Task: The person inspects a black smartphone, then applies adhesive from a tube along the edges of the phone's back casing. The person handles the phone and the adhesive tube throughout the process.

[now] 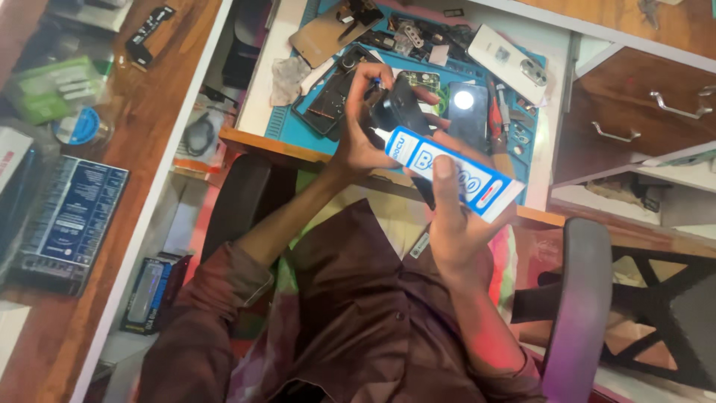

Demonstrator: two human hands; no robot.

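Right hand (455, 216) clamped around blue-and-white glue tube (451, 173), nozzle aimed toward 10 o'clock. Left hand (365, 130) pinching small dark phone part (399, 110) at tube tip. Both held above blue work mat (298, 127). Open phone (335, 93) at 9 o'clock of part.

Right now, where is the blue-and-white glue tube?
In the head view, the blue-and-white glue tube sits centre frame, held in the right hand, above the blue work mat.

You look down on a white desk (556, 45) with a wooden front edge. To your right, a wooden drawer unit (641, 104) carries metal handles. A brown wooden shelf (142, 112) runs left, and a dark chair (574, 298) sits near right.
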